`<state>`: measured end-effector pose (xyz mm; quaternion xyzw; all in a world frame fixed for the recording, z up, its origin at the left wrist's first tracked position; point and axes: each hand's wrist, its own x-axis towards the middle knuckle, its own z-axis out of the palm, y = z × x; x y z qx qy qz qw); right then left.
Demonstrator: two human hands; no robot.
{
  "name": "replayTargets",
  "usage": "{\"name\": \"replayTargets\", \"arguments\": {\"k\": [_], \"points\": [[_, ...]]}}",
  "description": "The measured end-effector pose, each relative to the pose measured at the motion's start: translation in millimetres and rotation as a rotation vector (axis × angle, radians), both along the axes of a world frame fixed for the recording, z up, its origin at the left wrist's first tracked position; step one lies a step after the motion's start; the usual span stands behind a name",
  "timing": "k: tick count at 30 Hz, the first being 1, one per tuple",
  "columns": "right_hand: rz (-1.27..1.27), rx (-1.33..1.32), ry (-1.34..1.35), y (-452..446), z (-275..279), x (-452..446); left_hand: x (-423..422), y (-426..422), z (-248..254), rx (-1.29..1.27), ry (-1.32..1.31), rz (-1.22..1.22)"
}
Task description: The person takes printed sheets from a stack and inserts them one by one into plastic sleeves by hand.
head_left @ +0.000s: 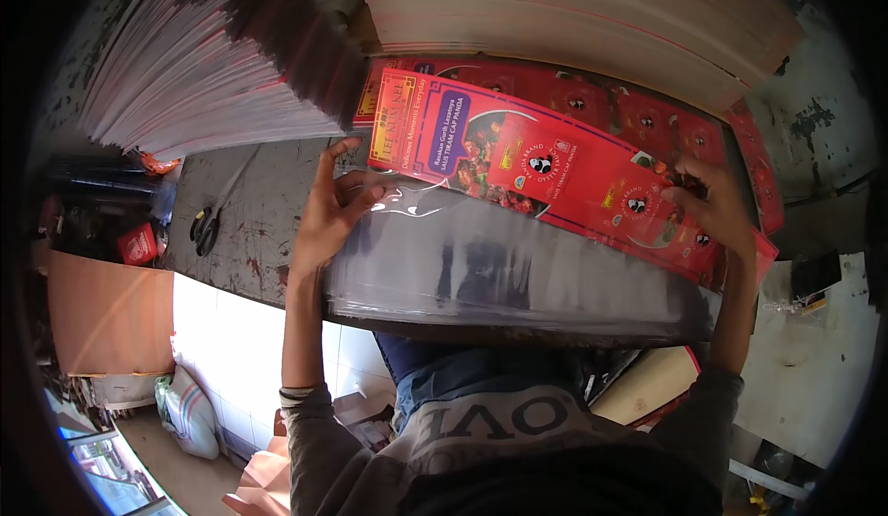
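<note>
"One red panel [561, 170], who's got it?"
"Right hand [716, 203]: fingers holding its right part, thumb on top."
"Left hand [329, 211]?"
"Fingers half curled by the clear plastic [499, 262]'s far-left corner. Can't tell if gripping."
"Panel's place?"
"Slanting over that plastic, on the counter [259, 225]. Scissors [210, 223] left."
</note>
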<state>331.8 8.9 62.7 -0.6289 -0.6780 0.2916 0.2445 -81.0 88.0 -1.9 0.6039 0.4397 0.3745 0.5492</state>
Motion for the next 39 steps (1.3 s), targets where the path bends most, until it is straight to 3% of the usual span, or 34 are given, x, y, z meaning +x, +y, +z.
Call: {"name": "replayTargets", "arguments": {"k": [4, 6, 12, 39], "points": [[-0.032, 0.042, -0.003, 1, -9, -2, 1, 0, -6, 0.008, -0.063, 0.03], [0.055, 0.358, -0.297, 3, -22, 1, 2, -1, -2, -0.036, -0.06, 0.051], [-0.003, 0.512, -0.343, -2, -29, -4, 2, 0, -2, -0.084, -0.073, 0.068], [0.006, 0.407, -0.323, -2, -23, 0, 5, -2, -1, -0.074, -0.05, 0.088]]}}
